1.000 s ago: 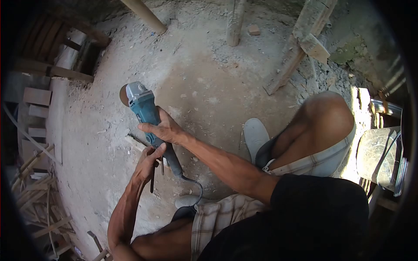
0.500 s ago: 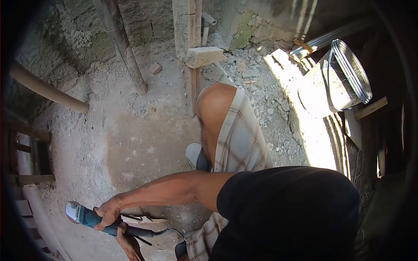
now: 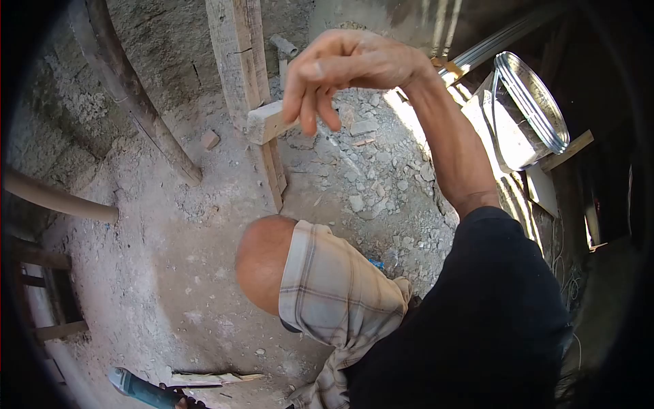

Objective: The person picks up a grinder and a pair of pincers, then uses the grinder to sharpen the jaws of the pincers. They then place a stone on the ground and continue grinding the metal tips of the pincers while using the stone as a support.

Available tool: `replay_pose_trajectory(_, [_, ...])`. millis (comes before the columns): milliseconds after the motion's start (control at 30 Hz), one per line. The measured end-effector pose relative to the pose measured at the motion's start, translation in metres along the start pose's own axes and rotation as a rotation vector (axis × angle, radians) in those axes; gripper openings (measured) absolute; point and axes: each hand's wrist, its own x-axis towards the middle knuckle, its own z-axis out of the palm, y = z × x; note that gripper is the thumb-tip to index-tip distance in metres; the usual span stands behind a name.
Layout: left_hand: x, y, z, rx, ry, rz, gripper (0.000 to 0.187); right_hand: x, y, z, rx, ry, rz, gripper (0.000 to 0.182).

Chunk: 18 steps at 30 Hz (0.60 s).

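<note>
The right hand (image 3: pixel 344 71) is held up near the top of the view, its wrist bent and its fingers loosely curled and parted; nothing is seen gripped in it. The near end of a short wood block (image 3: pixel 269 123) is partly covered by its fingertips; whether the block is touched cannot be told. The angle grinder (image 3: pixel 146 392) is seen at the lower left edge, its rear part cut off by the frame; its body is gripped by the left hand (image 3: pixel 181 403), of which only a little is shown.

The block is set across an upright timber post (image 3: pixel 235 61), by which the floor beneath the right hand is partly blocked; a grey pipe end (image 3: pixel 283 46) is seen just beside the post. Farther left, the floor is crossed by a dark pole (image 3: pixel 129 88) and a pale pole (image 3: pixel 61 196); a brick piece (image 3: pixel 210 140) is left lying between the dark pole and the post. Broken rubble (image 3: pixel 381 163) is spread beyond the bent knee (image 3: pixel 266 262), over which checked shorts (image 3: pixel 340 279) are drawn; a blue scrap (image 3: pixel 375 263) is partly hidden near the shorts. At the right, a bucket (image 3: pixel 514 133) is tilted in bright light; a split wood strip (image 3: pixel 211 379) is laid near the grinder.
</note>
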Motion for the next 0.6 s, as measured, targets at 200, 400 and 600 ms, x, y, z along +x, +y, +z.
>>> replay_pose_trajectory(200, [0.012, 0.009, 0.029, 0.099, 0.100, -0.012, 0.046, -0.214, 0.250, -0.134, -0.891, 1.137, 1.114, 0.072])
replay_pose_trajectory(400, [0.019, 0.021, 0.035, 0.152, 0.205, -0.018, 0.047, -0.267, 0.326, -0.143, -0.899, 0.918, 1.554, 0.074])
replay_pose_trajectory(600, [0.021, 0.027, -0.011, 0.144, 0.319, -0.048, 0.048, -0.284, 0.369, -0.166, -1.060, 0.914, 1.593, 0.076])
